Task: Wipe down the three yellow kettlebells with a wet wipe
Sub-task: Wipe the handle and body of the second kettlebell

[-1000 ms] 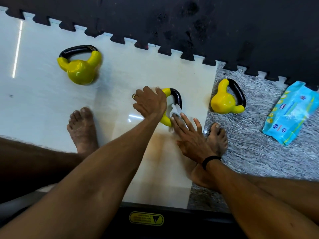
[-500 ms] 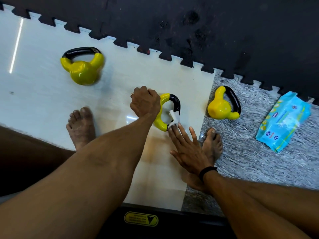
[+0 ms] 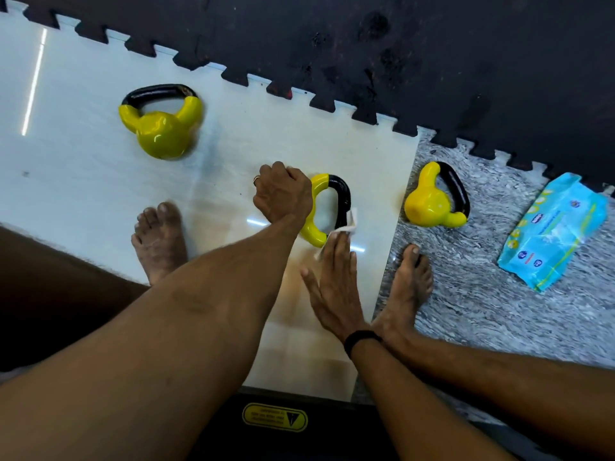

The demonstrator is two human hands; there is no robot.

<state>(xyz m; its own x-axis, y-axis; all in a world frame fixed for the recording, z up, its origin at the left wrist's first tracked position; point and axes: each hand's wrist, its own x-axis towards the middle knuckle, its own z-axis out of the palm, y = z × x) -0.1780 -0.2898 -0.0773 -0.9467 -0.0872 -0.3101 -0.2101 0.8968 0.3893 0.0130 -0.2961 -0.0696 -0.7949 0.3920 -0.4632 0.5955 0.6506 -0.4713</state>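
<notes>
A person crouched barefoot over a pale floor tile and worked on the middle kettlebell (image 3: 321, 211), which lay tipped on its side with the handle pointing toward the person's right. The left hand (image 3: 283, 194) was cupped over the yellow body, fingers curled around it to keep it from rolling. The right hand (image 3: 336, 281), its fingers straight and close together, pressed a white wet wipe (image 3: 346, 227) against the lower end of the black handle, where black met yellow. The handle's loop ran away from the right fingertips, so the right hand was the nearer one for a stroke along the grip, while the left blocked the body from the other side. How much of the wipe was wrapped around the handle could not be made out, since the fingers covered most of it. The left kettlebell (image 3: 161, 133) sat well apart near the black foam mat (image 3: 432, 61); the right kettlebell (image 3: 432, 201) lay on the grey marbled floor (image 3: 482, 311), near a blue wipes pack (image 3: 552, 231).
</notes>
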